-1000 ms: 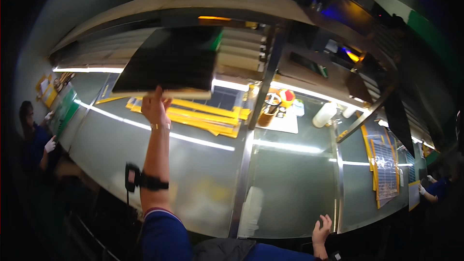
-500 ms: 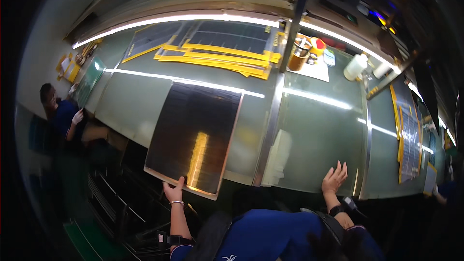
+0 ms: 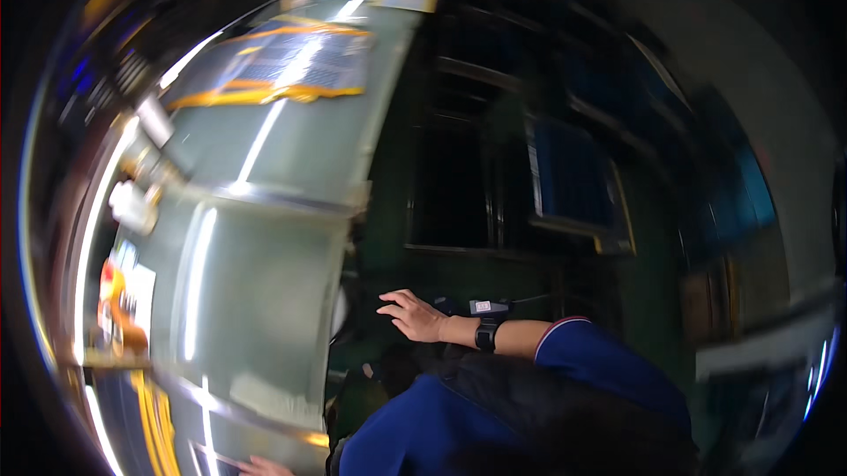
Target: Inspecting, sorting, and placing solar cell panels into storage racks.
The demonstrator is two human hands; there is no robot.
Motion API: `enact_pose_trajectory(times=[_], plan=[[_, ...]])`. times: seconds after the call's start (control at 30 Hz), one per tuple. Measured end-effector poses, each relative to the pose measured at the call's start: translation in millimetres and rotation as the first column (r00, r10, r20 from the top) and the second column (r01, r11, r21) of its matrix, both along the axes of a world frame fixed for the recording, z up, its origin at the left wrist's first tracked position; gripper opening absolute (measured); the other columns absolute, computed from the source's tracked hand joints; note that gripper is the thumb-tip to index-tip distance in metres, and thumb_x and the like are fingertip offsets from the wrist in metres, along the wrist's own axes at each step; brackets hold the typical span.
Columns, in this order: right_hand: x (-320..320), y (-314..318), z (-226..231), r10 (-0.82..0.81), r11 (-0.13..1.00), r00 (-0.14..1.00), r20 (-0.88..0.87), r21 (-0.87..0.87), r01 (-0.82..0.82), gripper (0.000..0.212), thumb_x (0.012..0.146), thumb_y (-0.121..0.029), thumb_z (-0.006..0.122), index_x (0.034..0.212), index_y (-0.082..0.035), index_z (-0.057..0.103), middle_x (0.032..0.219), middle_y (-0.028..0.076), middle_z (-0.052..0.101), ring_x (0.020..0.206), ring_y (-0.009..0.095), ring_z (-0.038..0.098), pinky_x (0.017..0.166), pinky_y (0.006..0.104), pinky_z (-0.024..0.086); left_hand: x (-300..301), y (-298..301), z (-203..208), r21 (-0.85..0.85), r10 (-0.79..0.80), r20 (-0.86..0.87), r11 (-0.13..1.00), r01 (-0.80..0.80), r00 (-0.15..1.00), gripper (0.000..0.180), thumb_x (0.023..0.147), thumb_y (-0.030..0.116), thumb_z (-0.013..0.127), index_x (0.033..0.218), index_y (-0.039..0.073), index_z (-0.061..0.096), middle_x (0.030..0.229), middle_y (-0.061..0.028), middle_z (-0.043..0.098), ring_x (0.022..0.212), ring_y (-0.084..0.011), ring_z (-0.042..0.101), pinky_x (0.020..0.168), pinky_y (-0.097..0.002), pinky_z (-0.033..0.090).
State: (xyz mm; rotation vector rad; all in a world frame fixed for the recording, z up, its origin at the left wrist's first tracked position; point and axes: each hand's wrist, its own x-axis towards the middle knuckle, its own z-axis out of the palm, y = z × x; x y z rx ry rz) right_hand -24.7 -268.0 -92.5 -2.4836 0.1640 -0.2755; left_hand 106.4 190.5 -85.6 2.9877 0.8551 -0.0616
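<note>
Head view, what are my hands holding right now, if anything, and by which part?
The right hand holds nothing. The left hand, cut off at the lower edge, is beside a panel's edge; any grip there cannot be told.

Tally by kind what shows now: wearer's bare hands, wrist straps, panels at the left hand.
Bare hands: 2 (left hand, cut by the frame edge; right hand)
Wrist strap: 1
Panel at the left hand: 1, only a corner shows
Total: 4
</note>
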Motion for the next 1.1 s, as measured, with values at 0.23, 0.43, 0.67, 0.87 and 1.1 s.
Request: enact_pose_trajectory(times=[0.23, 0.43, 0.67, 0.87, 1.1], plan=[[-164, -105, -42, -0.656, 0.648, 0.671, -0.346, 0.200, 0.735, 0.025, 0.083, -0.009, 0.054, 0.106, -0.006, 0.060, 0.109, 0.017, 0.057, 0.103, 0.035, 0.054, 0.089, 0.0424, 0.045, 21, -102, 0, 0.057, -0.469, 0.395, 0.871, 0.489, 0.790, 0.052, 0.093, 0.048, 0.029, 0.135, 0.018, 0.027, 0.143, -0.0117, 0.022, 0.131, -0.0352, 0.020, 0.091, -0.0631, 0.025], [-319, -156, -132, -0.786, 0.326, 0.409, -0.464, 0.250, 0.912, 0.024, 0.080, -0.015, 0.054, 0.099, -0.005, 0.065, 0.099, 0.017, 0.065, 0.096, 0.033, 0.061, 0.084, 0.0384, 0.049, 1, -299, 22, -0.091, -0.797, 0.414, 0.445, 0.891, 0.440, 0.040, 0.091, 0.040, 0.038, 0.122, 0.015, 0.035, 0.133, -0.0123, 0.032, 0.124, -0.0315, 0.030, 0.089, -0.0558, 0.032], [-598, -264, -315, -0.878, -0.255, -0.191, -0.438, 0.090, 0.963, 0.010, 0.077, -0.011, 0.059, 0.081, -0.005, 0.066, 0.075, 0.011, 0.062, 0.065, 0.025, 0.060, 0.054, 0.0380, 0.046, -79, -486, 8, -0.497, -0.970, 0.036, 0.191, 0.847, 0.240, 0.027, 0.089, 0.031, 0.048, 0.107, 0.012, 0.045, 0.121, -0.0131, 0.043, 0.115, -0.0272, 0.041, 0.086, -0.0473, 0.039], [-682, -366, -360, -0.478, -0.866, -0.646, -0.595, 0.193, 0.462, 0.023, 0.087, -0.011, 0.052, 0.106, -0.003, 0.063, 0.091, 0.012, 0.065, 0.078, 0.026, 0.062, 0.066, 0.0401, 0.049, -121, -567, -8, -0.592, -0.897, -0.399, 0.409, 0.694, 0.189, 0.017, 0.087, 0.023, 0.057, 0.095, 0.009, 0.053, 0.110, -0.0137, 0.053, 0.107, -0.0235, 0.050, 0.084, -0.0400, 0.045], [-748, -408, -407, -0.219, -0.931, -0.831, -0.512, -0.146, 0.335, 0.056, 0.086, -0.021, 0.060, 0.128, 0.005, 0.035, 0.124, 0.025, 0.048, 0.109, 0.036, 0.055, 0.086, 0.0440, 0.052, -122, -586, -66, -0.870, -0.951, -0.306, 0.301, 0.389, 0.052, 0.026, 0.088, 0.018, 0.058, 0.113, 0.010, 0.056, 0.112, -0.0143, 0.056, 0.110, -0.0237, 0.051, 0.092, -0.0356, 0.045]])
